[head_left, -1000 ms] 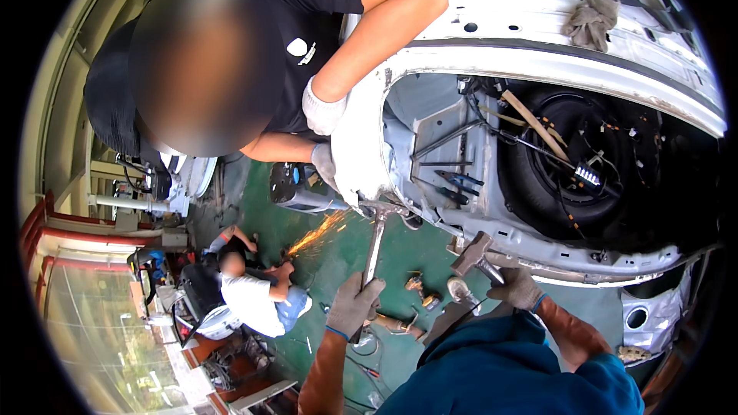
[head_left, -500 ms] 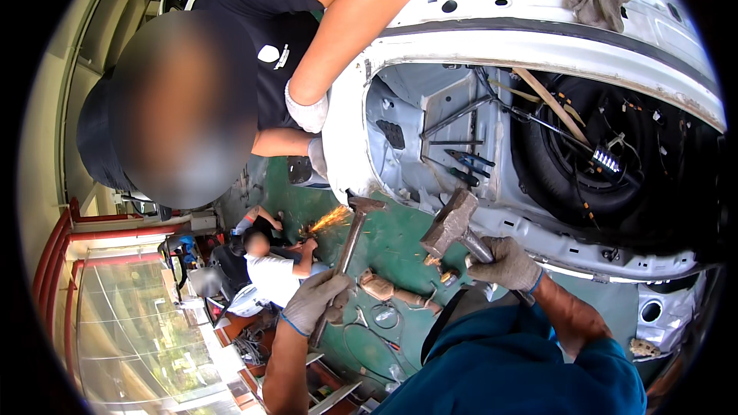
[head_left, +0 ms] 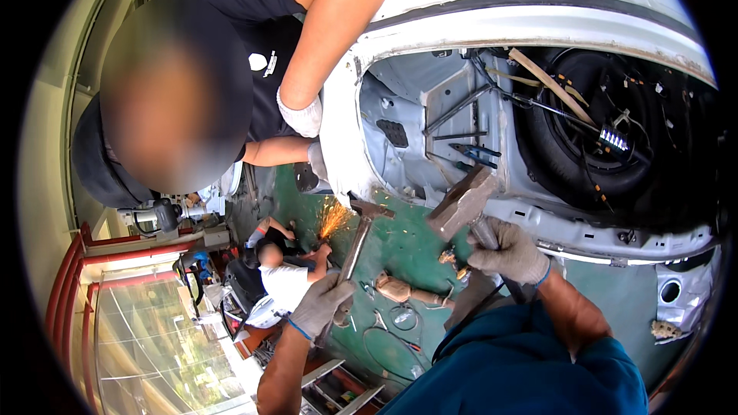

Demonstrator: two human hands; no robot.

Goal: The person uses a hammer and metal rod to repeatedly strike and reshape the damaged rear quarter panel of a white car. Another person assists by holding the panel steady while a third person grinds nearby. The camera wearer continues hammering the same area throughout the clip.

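The slim hammer [head_left: 357,246], its head near the white car body [head_left: 338,132], is held low on its handle by the closed left hand [head_left: 320,307] — likely for reach. The right hand [head_left: 515,250] wraps the heavy hammer [head_left: 463,204] close under its head — probably for control.

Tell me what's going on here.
The person's gloved left hand grips a long-handled hammer, its head near the corner of a white car body; whether they touch is hard to tell. The gloved right hand holds a blockier hammer by its handle, to the right of the first. Across from them, a co-worker in a dark shirt has gloved hands at the car body. Farther back, someone in a white shirt crouches by flying sparks.
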